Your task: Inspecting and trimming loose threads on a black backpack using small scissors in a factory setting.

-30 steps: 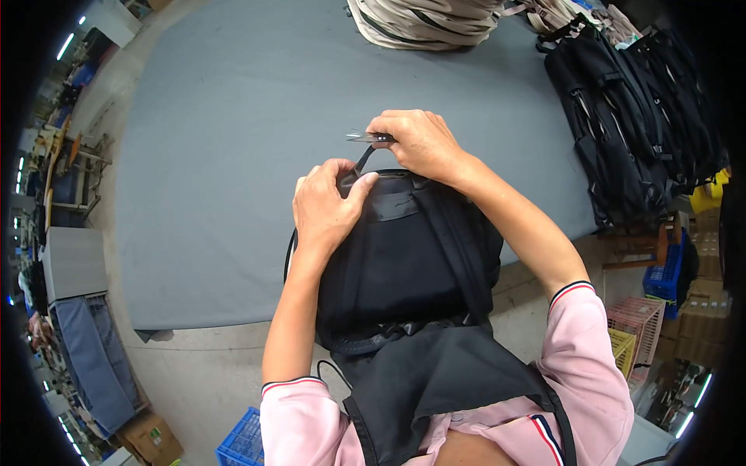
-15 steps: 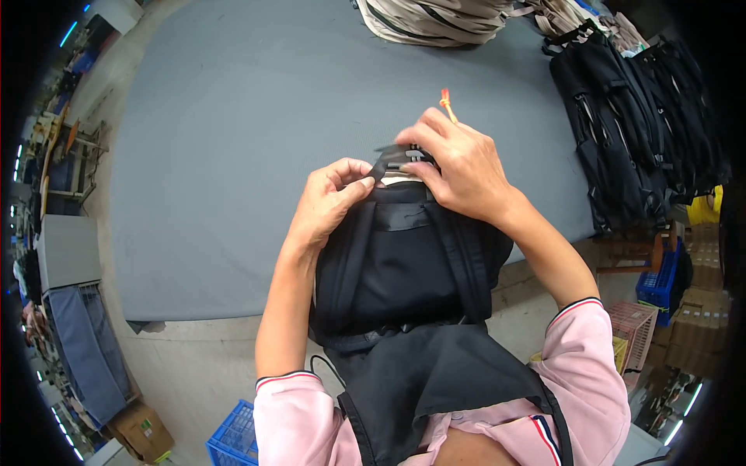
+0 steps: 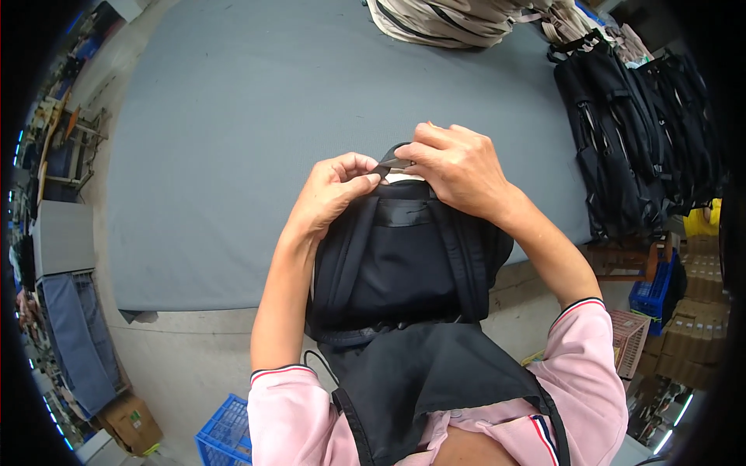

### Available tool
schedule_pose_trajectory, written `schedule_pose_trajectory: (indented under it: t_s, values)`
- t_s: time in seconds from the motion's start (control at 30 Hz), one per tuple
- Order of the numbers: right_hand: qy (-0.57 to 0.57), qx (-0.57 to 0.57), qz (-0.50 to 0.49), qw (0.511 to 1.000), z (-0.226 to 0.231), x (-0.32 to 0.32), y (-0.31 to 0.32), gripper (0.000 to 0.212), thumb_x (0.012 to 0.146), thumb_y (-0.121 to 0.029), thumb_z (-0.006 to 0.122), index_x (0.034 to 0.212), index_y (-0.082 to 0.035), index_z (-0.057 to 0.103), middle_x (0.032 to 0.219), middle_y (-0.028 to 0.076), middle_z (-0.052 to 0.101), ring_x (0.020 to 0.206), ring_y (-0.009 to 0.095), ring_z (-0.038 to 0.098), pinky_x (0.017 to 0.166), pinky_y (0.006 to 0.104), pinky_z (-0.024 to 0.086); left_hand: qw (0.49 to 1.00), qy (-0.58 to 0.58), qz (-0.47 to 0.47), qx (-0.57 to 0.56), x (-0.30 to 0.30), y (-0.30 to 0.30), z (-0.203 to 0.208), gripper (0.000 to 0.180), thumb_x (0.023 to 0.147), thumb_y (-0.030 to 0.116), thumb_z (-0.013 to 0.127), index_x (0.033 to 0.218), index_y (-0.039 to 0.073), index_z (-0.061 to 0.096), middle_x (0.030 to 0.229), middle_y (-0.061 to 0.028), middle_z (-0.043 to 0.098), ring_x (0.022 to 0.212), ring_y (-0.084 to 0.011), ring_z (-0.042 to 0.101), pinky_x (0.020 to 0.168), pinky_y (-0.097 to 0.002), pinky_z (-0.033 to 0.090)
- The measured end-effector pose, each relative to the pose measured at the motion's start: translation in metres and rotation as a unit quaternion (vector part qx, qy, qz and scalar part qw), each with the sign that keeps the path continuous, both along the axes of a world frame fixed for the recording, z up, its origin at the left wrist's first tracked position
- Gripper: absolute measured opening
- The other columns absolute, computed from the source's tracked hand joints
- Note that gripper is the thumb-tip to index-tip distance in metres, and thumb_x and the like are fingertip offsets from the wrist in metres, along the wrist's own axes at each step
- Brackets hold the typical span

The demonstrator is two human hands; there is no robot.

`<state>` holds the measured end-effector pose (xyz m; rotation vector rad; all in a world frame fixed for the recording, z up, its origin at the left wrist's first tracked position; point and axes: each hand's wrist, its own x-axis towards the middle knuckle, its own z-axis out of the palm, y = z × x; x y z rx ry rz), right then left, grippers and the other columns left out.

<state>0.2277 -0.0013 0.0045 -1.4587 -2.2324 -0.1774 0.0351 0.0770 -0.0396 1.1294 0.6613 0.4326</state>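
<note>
Left hand (image 3: 330,193) pinches the black backpack (image 3: 408,268)'s handle (image 3: 398,150), right hand (image 3: 464,167) grips snips (image 3: 399,164) there: thread-trimming, seemingly, calling for steadiness!

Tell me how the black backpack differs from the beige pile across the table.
Colour: the black backpack is mostly black; the beige pile is pale with dark streaks.
Place: the backpack is at the table's near edge; the beige pile lies farther off.
Contact: left hand and right hand are at the backpack's top; neither touches the beige pile.
Both look like soft fabric.
</note>
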Motion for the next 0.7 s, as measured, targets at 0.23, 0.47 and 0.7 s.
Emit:
schedule_pose_trajectory:
  t_s: [0.23, 0.47, 0.7]
  values:
    - [0.012, -0.026, -0.001, 1.000, 0.001, -0.001, 0.000, 0.021, 0.070, -0.016, 0.071, 0.089, -0.012, 0.064, 0.077, 0.001, 0.055, 0.062, 0.020, 0.053, 0.056, 0.0314, 0.044, 1.000, -0.003, -0.007, -0.008, 0.000, 0.002, -0.003, 0.012, 0.081, 0.007, 0.061, 0.093, 0.002, 0.060, 0.083, -0.0007, 0.062, 0.076, -0.0047, 0.056, 0.072, -0.0174, 0.043]
    - [0.033, 0.017, -0.025, 0.999, 0.000, -0.004, -0.004, 0.021, 0.070, -0.017, 0.071, 0.089, -0.012, 0.064, 0.077, 0.001, 0.055, 0.060, 0.020, 0.053, 0.056, 0.0317, 0.043, 1.000, -0.005, -0.015, -0.016, -0.002, 0.002, -0.004, 0.011, 0.082, 0.007, 0.061, 0.091, 0.002, 0.060, 0.082, -0.0013, 0.063, 0.076, -0.0051, 0.057, 0.072, -0.0177, 0.044]
    - [0.245, -0.043, -0.143, 0.958, -0.003, 0.017, -0.016, 0.019, 0.073, -0.007, 0.069, 0.091, -0.006, 0.064, 0.076, 0.002, 0.055, 0.063, 0.016, 0.052, 0.057, 0.0259, 0.043, 0.999, -0.021, 0.022, 0.015, 0.002, 0.008, 0.009, 0.031, 0.074, -0.003, 0.061, 0.104, 0.001, 0.057, 0.098, -0.0101, 0.065, 0.083, -0.0118, 0.059, 0.077, -0.0239, 0.046]
